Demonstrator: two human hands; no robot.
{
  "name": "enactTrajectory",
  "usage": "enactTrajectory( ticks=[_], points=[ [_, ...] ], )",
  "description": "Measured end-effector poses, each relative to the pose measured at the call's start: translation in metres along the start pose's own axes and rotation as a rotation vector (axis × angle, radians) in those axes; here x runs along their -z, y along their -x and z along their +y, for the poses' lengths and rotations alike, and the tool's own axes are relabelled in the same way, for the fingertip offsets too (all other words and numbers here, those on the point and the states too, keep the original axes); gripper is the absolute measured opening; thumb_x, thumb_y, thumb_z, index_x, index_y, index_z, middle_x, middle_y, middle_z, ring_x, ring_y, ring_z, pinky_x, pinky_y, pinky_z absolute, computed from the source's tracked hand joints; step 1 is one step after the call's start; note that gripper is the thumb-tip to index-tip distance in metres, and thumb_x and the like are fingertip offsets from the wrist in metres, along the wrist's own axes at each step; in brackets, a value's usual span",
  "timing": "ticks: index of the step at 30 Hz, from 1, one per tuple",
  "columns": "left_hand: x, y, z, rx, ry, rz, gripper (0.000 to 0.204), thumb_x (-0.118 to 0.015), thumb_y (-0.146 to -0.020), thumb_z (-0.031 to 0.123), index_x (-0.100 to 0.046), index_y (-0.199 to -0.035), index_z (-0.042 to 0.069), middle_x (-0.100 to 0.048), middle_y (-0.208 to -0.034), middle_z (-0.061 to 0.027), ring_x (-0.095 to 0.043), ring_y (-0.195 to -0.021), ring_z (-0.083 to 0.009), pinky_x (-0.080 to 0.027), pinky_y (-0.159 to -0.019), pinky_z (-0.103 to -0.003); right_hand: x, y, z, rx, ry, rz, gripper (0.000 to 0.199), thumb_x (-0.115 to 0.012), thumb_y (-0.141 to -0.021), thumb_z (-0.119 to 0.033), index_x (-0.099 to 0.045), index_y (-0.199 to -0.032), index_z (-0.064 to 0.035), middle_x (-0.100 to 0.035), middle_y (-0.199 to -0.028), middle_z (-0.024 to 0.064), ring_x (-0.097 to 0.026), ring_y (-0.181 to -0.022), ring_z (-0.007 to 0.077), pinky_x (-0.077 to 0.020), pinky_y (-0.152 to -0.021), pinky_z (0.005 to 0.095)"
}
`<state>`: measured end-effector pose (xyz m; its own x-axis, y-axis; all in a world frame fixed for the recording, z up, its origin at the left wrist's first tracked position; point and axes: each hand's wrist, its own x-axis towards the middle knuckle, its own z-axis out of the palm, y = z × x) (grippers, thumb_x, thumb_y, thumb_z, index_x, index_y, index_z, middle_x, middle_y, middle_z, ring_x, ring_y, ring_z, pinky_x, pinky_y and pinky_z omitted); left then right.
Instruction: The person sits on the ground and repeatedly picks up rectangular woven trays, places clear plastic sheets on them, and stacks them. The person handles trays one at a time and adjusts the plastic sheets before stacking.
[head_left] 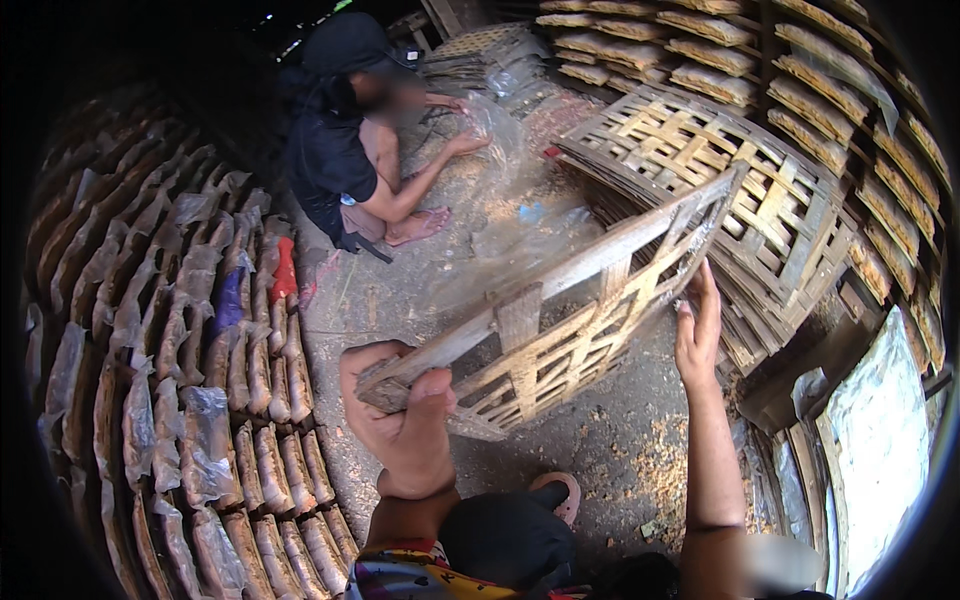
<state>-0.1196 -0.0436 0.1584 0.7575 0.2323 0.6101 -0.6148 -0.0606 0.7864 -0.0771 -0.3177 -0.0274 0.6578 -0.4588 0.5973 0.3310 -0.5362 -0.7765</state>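
Tilted up on its edge in front of me is a woven bamboo lattice tray [517, 325] with a wooden frame. My left hand [405, 420] is closed around its near left corner, the thumb pressed over the frame. At the opposite end my right hand [700, 330] grips the side of the tray, its fingertips partly hidden behind the slats. Just beyond the right hand, a stack of similar lattice trays [720, 160] lies on the floor.
A person [345, 140] in dark clothes squats ahead on the left, handling a clear plastic sheet [490, 130]. Racks of filled trays rise on the left [270, 460] and far right [800, 95]. Crumbs [665, 460] litter the floor. A plastic-covered board [880, 440] leans at the right.
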Motion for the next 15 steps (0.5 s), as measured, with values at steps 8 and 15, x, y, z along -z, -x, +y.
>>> enactTrajectory(
  ticks=[8, 15],
  points=[
    [0.010, 0.001, 0.000, 0.048, 0.066, 0.023, 0.039, -0.077, -0.082, 0.011, -0.046, -0.103, -0.001, -0.057, -0.073, -0.0056, -0.053, -0.058, -0.0088, -0.044, -0.053, -0.022, -0.004, 0.042, 0.017, -0.422, -0.070, 0.041, 0.030, -0.050, -0.085, 0.006, -0.061, -0.112, 0.0006, -0.056, -0.079, 0.0057, -0.054, -0.066, 0.0121, -0.0470, -0.064, 0.0277],
    [-0.001, 0.002, 0.003, 0.028, 0.023, 0.012, 0.041, -0.078, -0.081, 0.014, -0.046, -0.103, 0.000, -0.057, -0.073, -0.0051, -0.053, -0.058, -0.0087, -0.044, -0.053, -0.022, -0.015, 0.005, -0.001, -0.146, -0.109, 0.021, 0.047, -0.058, -0.092, -0.013, -0.045, -0.136, -0.0036, -0.056, -0.128, 0.0189, -0.053, -0.120, 0.0287, -0.0392, -0.102, 0.0391]
  ],
)
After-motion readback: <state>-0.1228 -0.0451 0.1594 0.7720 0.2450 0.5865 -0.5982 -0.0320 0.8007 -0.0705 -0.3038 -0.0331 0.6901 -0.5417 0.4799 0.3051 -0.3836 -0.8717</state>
